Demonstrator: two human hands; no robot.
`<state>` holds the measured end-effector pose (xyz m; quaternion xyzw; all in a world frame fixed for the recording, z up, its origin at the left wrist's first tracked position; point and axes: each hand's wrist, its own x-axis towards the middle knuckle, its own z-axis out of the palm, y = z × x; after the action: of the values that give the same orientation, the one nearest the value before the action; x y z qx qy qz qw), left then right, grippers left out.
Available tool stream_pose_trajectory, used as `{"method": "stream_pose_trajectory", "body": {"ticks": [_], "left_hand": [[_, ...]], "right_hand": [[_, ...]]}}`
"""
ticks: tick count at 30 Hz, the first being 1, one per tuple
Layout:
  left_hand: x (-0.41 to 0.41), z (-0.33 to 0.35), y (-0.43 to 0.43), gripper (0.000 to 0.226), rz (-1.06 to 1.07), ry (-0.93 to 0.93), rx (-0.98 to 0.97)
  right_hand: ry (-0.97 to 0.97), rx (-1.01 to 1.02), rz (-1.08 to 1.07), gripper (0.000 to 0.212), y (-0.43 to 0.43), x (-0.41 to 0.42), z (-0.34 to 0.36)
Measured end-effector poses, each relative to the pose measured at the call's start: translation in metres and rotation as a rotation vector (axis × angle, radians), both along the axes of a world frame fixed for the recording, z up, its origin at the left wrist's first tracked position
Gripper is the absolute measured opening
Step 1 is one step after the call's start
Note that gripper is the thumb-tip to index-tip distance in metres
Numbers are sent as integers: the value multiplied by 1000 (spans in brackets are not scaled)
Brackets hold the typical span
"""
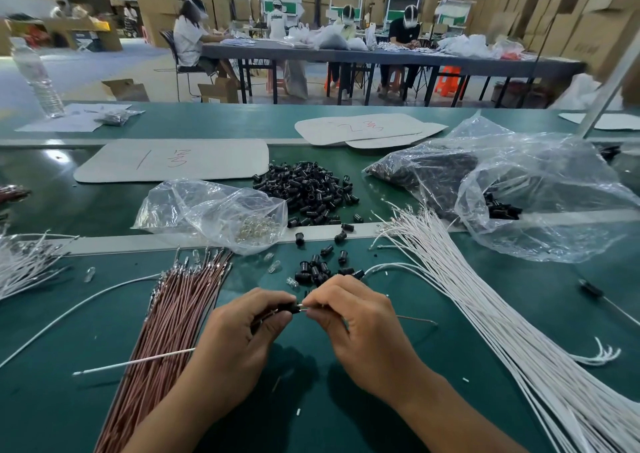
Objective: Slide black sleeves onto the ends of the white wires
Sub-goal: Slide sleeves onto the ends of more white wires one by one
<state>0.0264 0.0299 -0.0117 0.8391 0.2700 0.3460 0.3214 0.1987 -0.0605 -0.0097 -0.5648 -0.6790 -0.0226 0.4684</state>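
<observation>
step: threading — black sleeve [290, 308] is pinched by left hand [242, 331], wire tip [305, 309] by right hand [356, 317] | next: straight push is judged needed — tip kept centred

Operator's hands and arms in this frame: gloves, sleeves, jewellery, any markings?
No gloves on the left hand or the right hand. No rings, watch or wristband visible, and no markings. The left forearm and right forearm are uncovered down to the frame edge; no sleeve in view.
</observation>
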Motion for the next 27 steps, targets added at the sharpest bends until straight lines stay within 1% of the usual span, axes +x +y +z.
{"method": "stream_pose_trajectory", "body": {"ticks": [5,10,16,21,27], "left_hand": [[0,0,-2,16,-7,-8,-47],[1,0,-2,17,-20,-41,-62],[1,-2,-2,23,-73,-5,-99],[-1,-1,2,24,-31,-75,-132],[0,-1,-3,27,-61,-16,-106]], "right_hand": [[48,7,-22,2,2,2,-2],[73,-9,-25,3,2,4,-2],[21,-54,25,5,1,0,-2],[22,-69,70,17,0,0,2],[53,-83,40,22,-1,-4,1]]}}
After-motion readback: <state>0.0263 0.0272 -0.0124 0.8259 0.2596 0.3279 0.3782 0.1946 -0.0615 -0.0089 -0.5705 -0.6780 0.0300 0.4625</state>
